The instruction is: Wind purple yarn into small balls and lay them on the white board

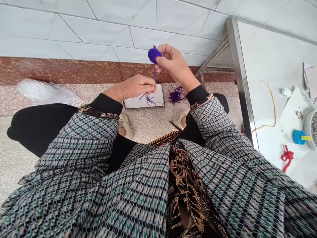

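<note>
A small ball of purple yarn [154, 54] is pinched between the thumb and fingers of my right hand [172, 62], raised in front of the tiled wall. From the ball a taut purple strand [155, 73] runs down to my left hand [138, 86], whose fingertips are closed on it. A thin dark stick-like piece, too small to name, shows by the left fingertips. Below them a white board [156, 96] with a dark edge lies on the floor, with short purple yarn ends [149, 99] over it. Right of the board sits a tangled heap of purple yarn pieces [176, 95].
At the right stands a white table [262, 59] with a metal edge; a yellow cord [274, 105], red ribbon-like piece [287, 157], blue cap [299, 137] and white tub [308, 122] rest on it. White cord in a plastic bag [37, 91] lies left by the wall. My shoes flank the board.
</note>
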Demonstrator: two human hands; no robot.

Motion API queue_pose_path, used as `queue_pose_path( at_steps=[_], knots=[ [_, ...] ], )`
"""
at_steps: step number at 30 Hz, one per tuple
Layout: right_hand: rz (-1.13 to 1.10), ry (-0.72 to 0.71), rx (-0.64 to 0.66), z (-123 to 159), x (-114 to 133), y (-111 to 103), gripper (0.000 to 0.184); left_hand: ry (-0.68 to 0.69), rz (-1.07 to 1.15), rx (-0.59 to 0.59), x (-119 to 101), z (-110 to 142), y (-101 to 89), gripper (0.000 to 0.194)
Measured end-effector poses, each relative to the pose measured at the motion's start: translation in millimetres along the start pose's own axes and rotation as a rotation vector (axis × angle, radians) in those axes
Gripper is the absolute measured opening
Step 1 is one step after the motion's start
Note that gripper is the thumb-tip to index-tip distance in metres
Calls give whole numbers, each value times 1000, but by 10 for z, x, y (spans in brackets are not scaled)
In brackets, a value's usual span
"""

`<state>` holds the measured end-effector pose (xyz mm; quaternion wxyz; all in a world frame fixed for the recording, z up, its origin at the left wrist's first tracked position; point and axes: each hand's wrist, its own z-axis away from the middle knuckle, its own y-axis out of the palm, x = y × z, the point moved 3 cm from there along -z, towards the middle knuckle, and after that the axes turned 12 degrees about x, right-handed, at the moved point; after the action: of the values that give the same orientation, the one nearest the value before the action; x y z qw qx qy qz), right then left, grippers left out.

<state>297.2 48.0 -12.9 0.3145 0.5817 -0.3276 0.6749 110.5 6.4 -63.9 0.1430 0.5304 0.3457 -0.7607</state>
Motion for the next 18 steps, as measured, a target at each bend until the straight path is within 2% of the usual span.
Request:
queue_pose_path(
  at_steps=[1, 2, 4, 6, 7, 8, 11, 14, 16, 18],
  knots=[
    [165, 40, 3, 5, -1, -12, 29, 0, -13, 20, 1, 1, 0, 16],
    [326, 94, 65, 16, -15, -17, 33, -1, -25, 19, 4, 10, -19, 15],
    [522, 211, 357, 67, -81, -3, 35, -3, -18, -10, 32, 36, -86, 14],
    [417, 246, 683, 152, -137, 26, 32, 9, 47, -35, 89, 48, -134, 12],
    [269, 210, 784, 187, -140, 36, 31, 27, 104, -43, 125, 44, -133, 11],
    [94, 142, 826, 205, -127, 37, 30, 53, 183, -48, 161, 33, -113, 10],
    [-344, -111, 721, 182, -59, -34, 41, 142, 503, -62, 273, -19, 38, 18],
    [-569, -247, 470, 120, 5, -209, 61, 175, 760, -132, 423, -43, 194, 31],
    [-645, -288, 234, 98, 53, -380, 58, 161, 835, -230, 572, -22, 246, 35],
    [-644, -297, 35, 108, 108, -540, 41, 74, 863, -333, 762, 30, 281, 34]
  ],
)
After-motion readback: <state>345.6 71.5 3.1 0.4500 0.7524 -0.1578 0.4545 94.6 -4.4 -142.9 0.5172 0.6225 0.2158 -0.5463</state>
